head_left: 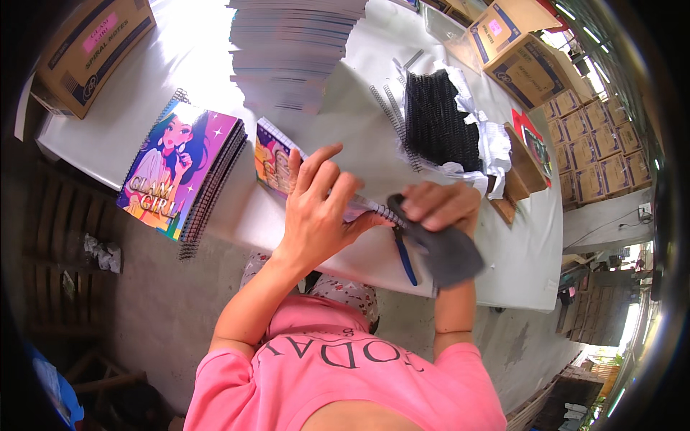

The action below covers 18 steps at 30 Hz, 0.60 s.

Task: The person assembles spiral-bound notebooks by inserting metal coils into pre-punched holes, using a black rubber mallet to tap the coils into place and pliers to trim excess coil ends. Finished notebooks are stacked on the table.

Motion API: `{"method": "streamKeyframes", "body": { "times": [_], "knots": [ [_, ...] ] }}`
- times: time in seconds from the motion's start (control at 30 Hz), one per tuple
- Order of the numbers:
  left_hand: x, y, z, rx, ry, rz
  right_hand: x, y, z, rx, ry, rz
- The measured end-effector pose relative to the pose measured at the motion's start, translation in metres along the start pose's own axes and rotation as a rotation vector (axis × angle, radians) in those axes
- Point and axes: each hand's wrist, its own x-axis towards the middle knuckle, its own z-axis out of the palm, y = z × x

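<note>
A notebook (pixel 274 159) with a colourful printed cover and white page edges stands tilted at the table's near edge. My left hand (pixel 316 205) grips it, thumb on the near side and fingers over the top. Along its right end runs a spiral wire (pixel 384 210). My right hand (pixel 440 205) is at that end, closed on a dark grey, flat, rounded object (pixel 453 255); motion blurs it and its kind does not show. A blue-handled tool (pixel 405 257) lies just below, partly hidden. To the left sits a stack of spiral notebooks (pixel 176 169) with a purple illustrated cover.
Beyond my hands rises a tall stack of unbound paper (pixel 287 57). A heap of black spiral wires (pixel 435 118) lies at the right on white wrapping. Cardboard boxes (pixel 100 54) stand at the far left, with an open carton (pixel 528 61) at the far right. A wooden block (pixel 523 169) is near the right edge.
</note>
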Motion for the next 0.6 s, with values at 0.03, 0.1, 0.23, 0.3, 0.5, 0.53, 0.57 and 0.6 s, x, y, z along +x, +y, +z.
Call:
{"method": "streamKeyframes", "body": {
  "times": [0.03,0.1,0.23,0.3,0.5,0.53,0.57,0.6],
  "knots": [
    [0.001,0.000,0.001,-0.019,0.007,-0.006,0.000,0.003,-0.003,-0.196,0.020,0.176],
    [0.000,-0.001,0.002,-0.045,0.013,-0.005,0.006,0.008,-0.018,-0.595,0.044,0.525],
    [-0.003,-0.003,0.001,-0.088,0.025,-0.018,0.013,-0.001,0.004,-0.134,-0.074,0.129],
    [-0.002,-0.001,-0.001,-0.116,0.058,-0.037,0.018,-0.007,-0.002,-0.472,-0.090,0.384],
    [0.007,-0.010,-0.016,0.123,-0.031,-0.057,0.028,-0.005,-0.006,-0.531,-0.181,0.457],
    [0.013,-0.014,-0.021,0.197,-0.029,-0.070,0.019,0.006,-0.011,-0.492,0.030,0.502],
    [0.016,-0.021,-0.022,0.172,-0.011,-0.053,0.016,0.007,-0.012,-0.301,0.035,0.394],
    [0.016,-0.031,-0.024,0.160,0.008,-0.046,0.017,0.008,-0.008,-0.097,0.030,0.287]
  ]
}}
